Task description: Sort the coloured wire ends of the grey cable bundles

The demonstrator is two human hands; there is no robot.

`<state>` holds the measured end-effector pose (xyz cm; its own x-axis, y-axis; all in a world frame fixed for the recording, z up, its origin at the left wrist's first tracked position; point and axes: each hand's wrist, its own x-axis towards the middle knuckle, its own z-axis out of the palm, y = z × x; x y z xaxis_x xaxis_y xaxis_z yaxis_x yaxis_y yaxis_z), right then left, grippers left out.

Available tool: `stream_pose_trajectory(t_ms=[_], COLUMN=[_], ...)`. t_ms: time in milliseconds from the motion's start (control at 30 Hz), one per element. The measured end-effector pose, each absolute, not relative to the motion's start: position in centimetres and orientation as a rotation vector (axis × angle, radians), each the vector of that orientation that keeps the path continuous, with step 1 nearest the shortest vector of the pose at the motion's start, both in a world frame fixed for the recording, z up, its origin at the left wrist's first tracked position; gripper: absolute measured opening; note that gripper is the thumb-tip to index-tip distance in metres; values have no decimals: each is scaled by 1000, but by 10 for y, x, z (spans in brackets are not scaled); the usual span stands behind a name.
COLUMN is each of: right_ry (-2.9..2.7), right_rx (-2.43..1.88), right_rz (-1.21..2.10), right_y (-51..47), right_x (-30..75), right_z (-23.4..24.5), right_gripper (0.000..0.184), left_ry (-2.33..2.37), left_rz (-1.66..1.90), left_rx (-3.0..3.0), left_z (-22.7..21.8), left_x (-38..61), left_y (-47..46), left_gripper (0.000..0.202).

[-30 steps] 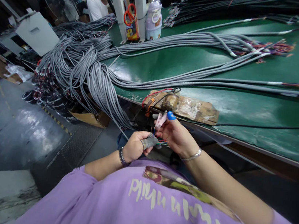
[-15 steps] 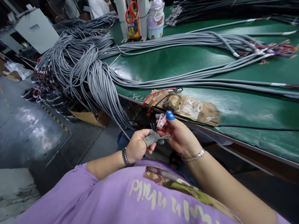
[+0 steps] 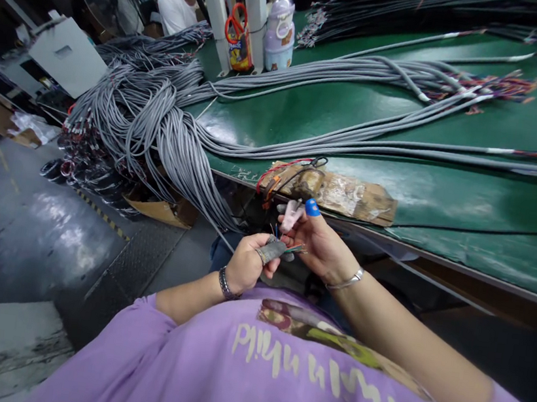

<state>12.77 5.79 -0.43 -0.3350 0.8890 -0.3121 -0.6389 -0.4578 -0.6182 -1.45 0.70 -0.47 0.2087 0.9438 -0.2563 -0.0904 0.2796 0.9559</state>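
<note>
My left hand (image 3: 247, 264) is closed around the end of a grey cable, its thumb wrapped in grey tape. Thin coloured wires (image 3: 294, 248) fan out from that grip, green and red ones toward the right. Close beside them is my right hand (image 3: 324, 248), fingers curled in and a blue cover on the thumb. A small pale pink piece (image 3: 292, 216) sits at its fingertips; whether it is a finger wrap or something held, I cannot make out. The fingers partly hide the wire ends.
Grey cables (image 3: 174, 129) drape over the edge of the green table (image 3: 471, 201). A worn wooden block (image 3: 358, 198) with red and black leads lies at the front edge. Farther back stand a lilac bottle (image 3: 280, 34) and red-handled scissors (image 3: 238, 19). A person (image 3: 175, 4) is beyond.
My right hand has shifted slightly, and the pink piece at its fingertips has turned a little. My left hand keeps its hold on the cable in nearly the same place.
</note>
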Motion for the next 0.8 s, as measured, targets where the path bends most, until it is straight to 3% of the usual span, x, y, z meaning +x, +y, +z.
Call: stream_pose_trajectory(t_ms=[267,467,667,800], right_ry=[-466,-577,-648,-699], right_rx=[-791,-818,-946,-924], right_rz=[1957,1891,1533,1586], right_y=[60,57,56,57], right_x=[132,127,123,121], right_z=[-1,-1,-13,-13], right_gripper=[24,38,48,53], left_ry=[1101,1054,1068,1066], left_rz=[1012,1079,1098,1104], left_rx=[987,968,963,974], left_z=[-8,-7,-8,-12], left_x=[-17,-11,-10,-11], left_y=[1,4,5,5], left_gripper=[39,37,36,36])
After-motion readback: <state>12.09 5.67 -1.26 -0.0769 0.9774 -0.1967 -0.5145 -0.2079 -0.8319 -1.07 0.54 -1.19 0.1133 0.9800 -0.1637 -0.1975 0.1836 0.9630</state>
